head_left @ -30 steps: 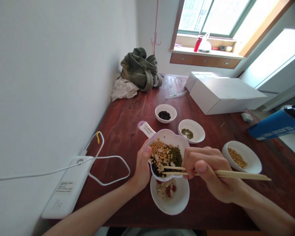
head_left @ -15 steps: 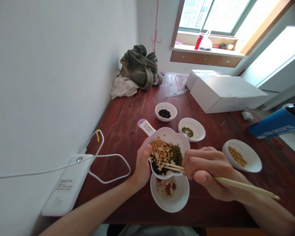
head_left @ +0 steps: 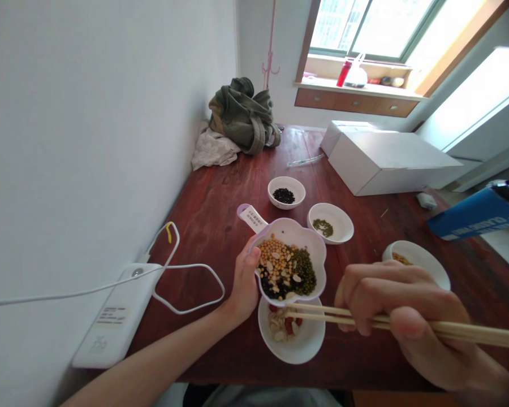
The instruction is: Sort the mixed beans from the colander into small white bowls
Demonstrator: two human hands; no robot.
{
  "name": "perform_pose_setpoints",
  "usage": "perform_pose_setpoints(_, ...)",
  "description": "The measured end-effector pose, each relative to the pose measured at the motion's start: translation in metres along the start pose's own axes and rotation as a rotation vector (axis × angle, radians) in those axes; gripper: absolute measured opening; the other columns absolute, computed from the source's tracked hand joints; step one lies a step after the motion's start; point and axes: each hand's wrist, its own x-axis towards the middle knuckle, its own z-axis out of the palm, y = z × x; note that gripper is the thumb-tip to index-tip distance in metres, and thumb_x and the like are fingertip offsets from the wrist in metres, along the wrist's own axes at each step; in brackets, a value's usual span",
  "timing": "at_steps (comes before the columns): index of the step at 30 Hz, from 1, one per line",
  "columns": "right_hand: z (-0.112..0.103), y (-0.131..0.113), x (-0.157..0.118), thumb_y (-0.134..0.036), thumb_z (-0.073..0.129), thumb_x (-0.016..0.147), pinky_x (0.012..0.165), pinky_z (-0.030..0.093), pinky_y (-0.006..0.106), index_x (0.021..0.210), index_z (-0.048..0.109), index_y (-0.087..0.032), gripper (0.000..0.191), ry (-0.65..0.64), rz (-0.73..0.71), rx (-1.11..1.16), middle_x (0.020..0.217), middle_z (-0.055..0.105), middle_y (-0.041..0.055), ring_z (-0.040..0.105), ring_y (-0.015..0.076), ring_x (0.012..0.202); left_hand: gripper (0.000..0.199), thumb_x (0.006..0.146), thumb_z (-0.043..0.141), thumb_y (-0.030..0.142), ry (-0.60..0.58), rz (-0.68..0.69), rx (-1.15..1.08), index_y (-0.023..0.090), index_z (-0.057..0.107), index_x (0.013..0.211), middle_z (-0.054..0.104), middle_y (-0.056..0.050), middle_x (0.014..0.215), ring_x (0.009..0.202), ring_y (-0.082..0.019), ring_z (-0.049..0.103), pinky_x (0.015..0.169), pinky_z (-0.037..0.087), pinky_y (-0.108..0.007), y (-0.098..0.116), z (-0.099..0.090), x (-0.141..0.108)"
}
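My left hand (head_left: 245, 282) grips the left side of a flower-shaped, purple-rimmed bowl (head_left: 318, 243) holding yellow beans, green beans, black beans and some pale flat seeds. Wooden chopsticks (head_left: 331, 314) are held in my right hand (head_left: 401, 305). Their tips are over a round white bowl (head_left: 305, 345) with pale seeds and red pieces, at what looks like a pale seed; whether they pinch it I cannot tell. The flower-shaped bowl overlaps this bowl's far edge. Beyond stand a bowl of black beans (head_left: 287, 183) and a bowl with green beans (head_left: 341, 223).
A bowl of yellow beans (head_left: 428, 263) lies partly behind my right hand. White power bank (head_left: 119, 316) and cable (head_left: 195, 311) are at left. Farther back are a green bag (head_left: 240, 116), a white box (head_left: 390, 152) and a blue container (head_left: 479, 209). A wall borders the table's left side.
My right hand has moved right and slightly toward me. The chopstick tips have left the flower-shaped bowl and are now over the near bowl. My left hand has barely moved.
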Motion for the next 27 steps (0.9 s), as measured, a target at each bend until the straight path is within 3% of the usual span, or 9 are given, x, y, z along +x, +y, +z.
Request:
perform_pose_setpoints(4,0.007,0.019,0.007,-0.051,0.042,0.118,0.059,0.042,0.031,0.081,0.062,-0.023,0.05,0.021,0.009,-0.005,0.074,0.067,0.0047,0.063,0.0166,0.065,0.054,0.105,0.065,0.061,0.003,0.007,0.015,0.018,0.078,0.135,0.084,-0.01,0.129,0.118,-0.033,0.077,0.103,0.058,-0.041,0.004,0.002,-0.001)
perform_pose_setpoints(9,0.012,0.025,0.012,-0.044,0.041,0.119,0.06,0.041,0.029,0.083,0.06,-0.022,0.047,0.013,0.01,-0.082,0.073,0.066,0.0014,0.062,0.0127,0.064,0.053,0.104,0.067,0.061,0.014,0.014,0.03,0.018,0.08,0.13,0.085,-0.009,0.12,0.109,-0.031,0.077,0.096,0.059,-0.039,0.005,0.004,0.0)
perform_pose_setpoints(20,0.013,0.029,0.014,-0.041,0.043,0.119,0.059,0.037,0.03,0.08,0.054,-0.021,0.046,0.0,-0.002,-0.133,0.073,0.064,0.0017,0.059,0.0125,0.064,0.054,0.104,0.066,0.063,0.025,0.026,0.07,0.019,0.08,0.132,0.084,-0.009,0.124,0.114,-0.032,0.075,0.103,0.058,-0.041,0.002,0.0,0.0)
perform_pose_setpoints(27,0.013,0.032,0.013,-0.038,0.045,0.119,0.058,0.039,0.029,0.081,0.058,-0.021,0.044,0.036,-0.039,-0.145,0.071,0.065,0.0011,0.061,0.0123,0.062,0.057,0.104,0.065,0.063,0.017,0.009,0.052,0.019,0.078,0.136,0.084,-0.011,0.128,0.12,-0.034,0.075,0.106,0.058,-0.045,0.003,0.003,0.001)
